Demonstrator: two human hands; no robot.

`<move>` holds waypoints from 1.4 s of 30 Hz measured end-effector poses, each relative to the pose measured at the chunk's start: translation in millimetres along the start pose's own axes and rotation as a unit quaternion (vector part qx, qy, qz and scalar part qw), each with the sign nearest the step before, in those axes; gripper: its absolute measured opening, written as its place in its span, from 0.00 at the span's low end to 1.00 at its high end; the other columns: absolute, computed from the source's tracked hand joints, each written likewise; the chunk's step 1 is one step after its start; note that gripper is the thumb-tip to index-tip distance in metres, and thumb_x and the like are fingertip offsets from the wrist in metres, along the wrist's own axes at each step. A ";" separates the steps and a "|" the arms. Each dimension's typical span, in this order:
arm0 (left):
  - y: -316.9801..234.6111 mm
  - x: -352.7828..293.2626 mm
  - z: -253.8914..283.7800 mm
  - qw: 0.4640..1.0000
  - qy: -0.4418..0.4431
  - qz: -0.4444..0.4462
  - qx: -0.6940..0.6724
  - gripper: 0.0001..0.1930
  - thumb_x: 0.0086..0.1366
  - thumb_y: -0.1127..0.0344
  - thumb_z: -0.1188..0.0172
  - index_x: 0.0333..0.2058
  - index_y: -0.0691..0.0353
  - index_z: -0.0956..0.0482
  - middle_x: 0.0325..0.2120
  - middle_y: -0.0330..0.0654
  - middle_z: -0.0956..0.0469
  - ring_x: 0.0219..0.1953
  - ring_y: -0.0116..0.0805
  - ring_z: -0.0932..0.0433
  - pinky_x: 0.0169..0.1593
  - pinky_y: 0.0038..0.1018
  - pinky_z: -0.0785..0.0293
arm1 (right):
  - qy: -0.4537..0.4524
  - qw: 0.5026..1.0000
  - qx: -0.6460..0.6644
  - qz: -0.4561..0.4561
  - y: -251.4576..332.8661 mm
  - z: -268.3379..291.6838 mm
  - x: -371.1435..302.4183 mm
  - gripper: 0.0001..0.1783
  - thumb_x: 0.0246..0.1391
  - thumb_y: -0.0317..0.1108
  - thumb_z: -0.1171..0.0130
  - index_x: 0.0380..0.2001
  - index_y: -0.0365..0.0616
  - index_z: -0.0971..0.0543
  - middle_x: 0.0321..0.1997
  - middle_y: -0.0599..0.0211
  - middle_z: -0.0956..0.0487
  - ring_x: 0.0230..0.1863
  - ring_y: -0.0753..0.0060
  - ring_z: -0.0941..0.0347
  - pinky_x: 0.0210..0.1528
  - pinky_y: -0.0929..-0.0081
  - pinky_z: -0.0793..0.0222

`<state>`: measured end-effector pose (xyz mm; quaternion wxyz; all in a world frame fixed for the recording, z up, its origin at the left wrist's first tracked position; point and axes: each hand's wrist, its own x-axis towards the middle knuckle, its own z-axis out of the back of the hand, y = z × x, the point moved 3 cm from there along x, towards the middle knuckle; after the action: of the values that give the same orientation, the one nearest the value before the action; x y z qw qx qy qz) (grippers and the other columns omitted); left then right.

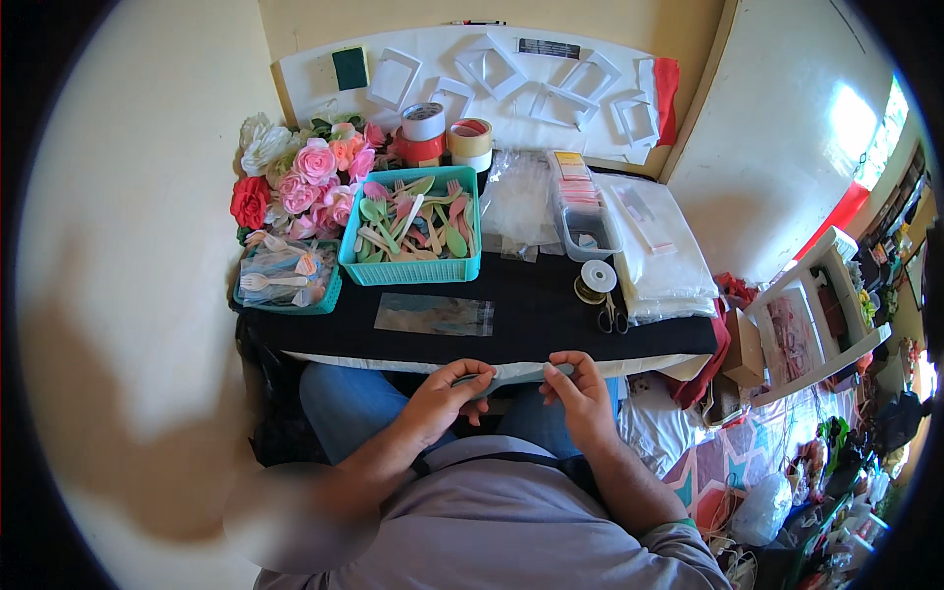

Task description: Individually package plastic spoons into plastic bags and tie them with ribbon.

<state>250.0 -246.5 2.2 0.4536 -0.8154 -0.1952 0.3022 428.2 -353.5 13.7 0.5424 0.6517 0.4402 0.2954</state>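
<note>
Grey-green and slim, the piece point(505, 378) spans the gap between your two hands, above your lap at the table's near edge; its exact kind cannot be told. Your left hand point(452, 395) pinches one end, thumb against fingers; your right hand point(582, 391) pinches the other, grip equally narrow. Directly ahead, a clear plastic sleeve point(433, 315) lies flat on the black cloth point(541, 315). Beyond it stands a turquoise basket point(411, 272) filled with coloured cutlery point(418, 221). To the right, scissors point(612, 317) lie beside a white spool point(598, 276).
</note>
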 end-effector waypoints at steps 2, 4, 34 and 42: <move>-2.2 0.6 -3.2 1.000 -0.002 -0.001 0.009 0.14 0.68 0.60 0.42 0.45 0.63 0.26 0.30 0.35 0.26 0.28 0.22 0.24 0.28 0.20 0.26 | -0.026 0.999 0.047 0.001 -4.1 -6.0 1.9 0.16 0.63 0.31 0.45 0.51 0.40 0.31 0.37 0.67 0.25 0.36 0.77 0.26 0.37 0.80 0.31; -9.6 6.1 -6.1 0.995 -0.024 -0.036 0.092 0.15 0.67 0.59 0.41 0.46 0.63 0.26 0.31 0.36 0.26 0.29 0.22 0.24 0.30 0.20 0.25 | -0.053 0.994 0.093 0.004 -5.1 -8.8 6.6 0.16 0.63 0.32 0.45 0.52 0.40 0.31 0.37 0.66 0.25 0.37 0.76 0.26 0.39 0.79 0.30; -31.4 29.1 2.1 0.960 0.003 -0.161 0.227 0.14 0.69 0.56 0.43 0.44 0.61 0.27 0.24 0.31 0.30 0.24 0.17 0.33 0.29 0.17 0.37 | -0.092 0.988 0.102 0.066 3.9 -32.2 33.2 0.18 0.66 0.34 0.51 0.56 0.44 0.39 0.46 0.52 0.23 0.43 0.68 0.22 0.46 0.72 0.23; -26.6 36.8 -7.2 0.956 0.001 -0.176 0.234 0.12 0.69 0.58 0.43 0.42 0.61 0.27 0.25 0.31 0.30 0.24 0.16 0.34 0.29 0.17 0.38 | -0.109 0.984 0.122 0.076 -3.0 -22.0 36.9 0.17 0.67 0.34 0.52 0.54 0.45 0.43 0.44 0.52 0.22 0.41 0.69 0.22 0.45 0.72 0.23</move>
<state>281.0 -215.5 16.4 0.6778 -0.6394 -0.2593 0.2540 424.7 -310.7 12.6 0.4795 0.7728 0.3601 0.2077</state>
